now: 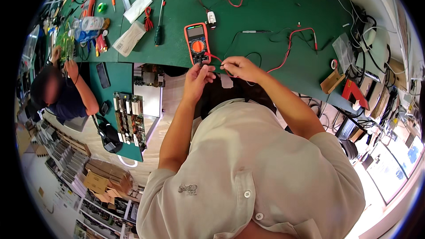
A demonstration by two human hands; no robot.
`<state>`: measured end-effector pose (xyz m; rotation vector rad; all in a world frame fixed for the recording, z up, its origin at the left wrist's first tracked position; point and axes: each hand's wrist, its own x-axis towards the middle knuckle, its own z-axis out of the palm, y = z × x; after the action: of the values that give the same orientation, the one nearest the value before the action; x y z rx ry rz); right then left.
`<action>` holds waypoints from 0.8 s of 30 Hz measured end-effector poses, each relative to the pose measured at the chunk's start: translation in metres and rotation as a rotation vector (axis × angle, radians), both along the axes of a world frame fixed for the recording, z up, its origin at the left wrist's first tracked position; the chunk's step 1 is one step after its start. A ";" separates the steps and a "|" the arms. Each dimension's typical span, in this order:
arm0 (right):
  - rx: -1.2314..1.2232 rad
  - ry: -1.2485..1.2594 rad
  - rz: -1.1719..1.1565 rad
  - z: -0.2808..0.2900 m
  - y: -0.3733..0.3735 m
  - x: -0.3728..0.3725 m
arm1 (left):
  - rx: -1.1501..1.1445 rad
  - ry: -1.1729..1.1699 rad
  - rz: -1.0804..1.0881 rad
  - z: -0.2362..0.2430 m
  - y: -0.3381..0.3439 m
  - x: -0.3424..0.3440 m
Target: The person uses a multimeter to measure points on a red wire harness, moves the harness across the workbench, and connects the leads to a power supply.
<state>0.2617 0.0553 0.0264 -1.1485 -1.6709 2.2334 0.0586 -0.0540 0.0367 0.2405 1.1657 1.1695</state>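
Watching remotely, I saw the meter point(197, 40) on the counter point(274, 17), just beyond the left hand point(197, 79): probably light, stiff, best held by its sides. The right hand's point(245, 68) fingers looked pinched on a lead point(222, 66); the left's I couldn't tell.
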 end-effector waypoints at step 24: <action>0.292 -0.331 0.044 -0.034 -0.035 -0.033 | -0.192 0.688 -0.418 -0.057 0.029 -0.015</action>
<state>0.2287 0.0204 -0.0074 -1.4711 -2.0768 1.8105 0.0435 -0.0249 -0.0206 0.7401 1.7110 0.6012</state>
